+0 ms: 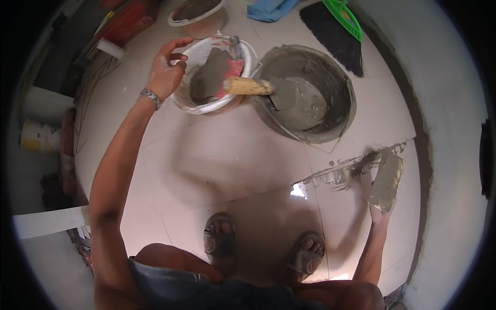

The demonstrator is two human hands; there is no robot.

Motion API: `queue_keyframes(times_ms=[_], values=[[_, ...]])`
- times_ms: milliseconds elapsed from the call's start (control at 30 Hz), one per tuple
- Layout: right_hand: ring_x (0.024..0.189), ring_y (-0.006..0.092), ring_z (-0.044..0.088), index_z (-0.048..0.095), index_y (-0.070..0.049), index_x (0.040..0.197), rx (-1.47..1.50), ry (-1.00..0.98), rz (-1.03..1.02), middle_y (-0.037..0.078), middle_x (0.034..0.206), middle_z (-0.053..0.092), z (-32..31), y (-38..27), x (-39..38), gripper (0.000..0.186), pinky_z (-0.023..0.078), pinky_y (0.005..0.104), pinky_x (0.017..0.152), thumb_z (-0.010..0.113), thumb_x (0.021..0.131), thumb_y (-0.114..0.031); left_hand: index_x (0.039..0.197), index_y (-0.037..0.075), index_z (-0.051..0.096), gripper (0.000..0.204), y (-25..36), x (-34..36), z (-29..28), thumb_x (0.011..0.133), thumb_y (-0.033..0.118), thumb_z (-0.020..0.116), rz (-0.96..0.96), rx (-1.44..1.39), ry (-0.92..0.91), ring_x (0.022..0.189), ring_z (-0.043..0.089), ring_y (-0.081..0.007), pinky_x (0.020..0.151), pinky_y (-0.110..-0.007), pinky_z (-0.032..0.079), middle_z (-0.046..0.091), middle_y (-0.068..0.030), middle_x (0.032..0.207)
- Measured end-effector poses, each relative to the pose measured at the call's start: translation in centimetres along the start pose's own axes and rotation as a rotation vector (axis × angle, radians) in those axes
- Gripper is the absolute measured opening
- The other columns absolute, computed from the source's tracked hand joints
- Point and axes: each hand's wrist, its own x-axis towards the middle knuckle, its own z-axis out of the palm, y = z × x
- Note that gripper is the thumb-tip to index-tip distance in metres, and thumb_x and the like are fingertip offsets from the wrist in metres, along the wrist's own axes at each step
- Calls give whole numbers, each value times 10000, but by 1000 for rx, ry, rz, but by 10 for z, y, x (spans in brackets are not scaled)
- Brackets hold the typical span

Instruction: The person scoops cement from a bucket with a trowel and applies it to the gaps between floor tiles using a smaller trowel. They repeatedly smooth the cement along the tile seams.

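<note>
My left hand, with a metal band at the wrist, is at the left rim of a white bucket. Its fingers are apart and hold nothing; whether they touch the rim I cannot tell. Inside are grey-coated tools, one with a red part. A black bucket of wet grey mortar stands beside it. A wooden-handled trowel rests across it, blade over the mortar. Low at the right, my right hand grips a rectangular plastering trowel, its blade coated in mortar and hiding most of the fingers.
Smeared mortar streaks the tiled floor near the right wall. Behind the buckets lie a black broom with a green head, a blue cloth and another bucket. A yellow-and-white container is at far left.
</note>
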Motion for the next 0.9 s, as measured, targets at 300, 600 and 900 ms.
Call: queue_keyframes(times_ms=[300, 600, 900], values=[[1014, 207, 635, 545, -9, 1299, 1433, 157, 440, 92, 1198, 646, 4, -22, -9, 392, 527, 322, 866, 617, 917, -59, 1213, 68, 638, 297, -8, -29, 9, 943, 111, 522, 75, 89, -53, 903, 613, -140, 826, -297, 495, 663, -50, 956], [1106, 226, 634, 499, -13, 1357, 1039, -361, 260, 111, 1222, 630, 23, -196, 112, 395, 542, 351, 911, 544, 973, -94, 1190, 66, 629, 310, 60, -61, 41, 948, 258, 647, 17, -13, -305, 837, 579, -143, 797, -289, 492, 643, -79, 947], [1143, 285, 620, 655, -15, 1199, -476, -938, -900, 133, 1183, 670, 103, -358, 224, 401, 485, 384, 976, 702, 800, -27, 1192, 101, 519, 290, 53, -71, 67, 959, 262, 578, 38, 2, -272, 971, 645, -395, 856, -476, 502, 678, -184, 1014]])
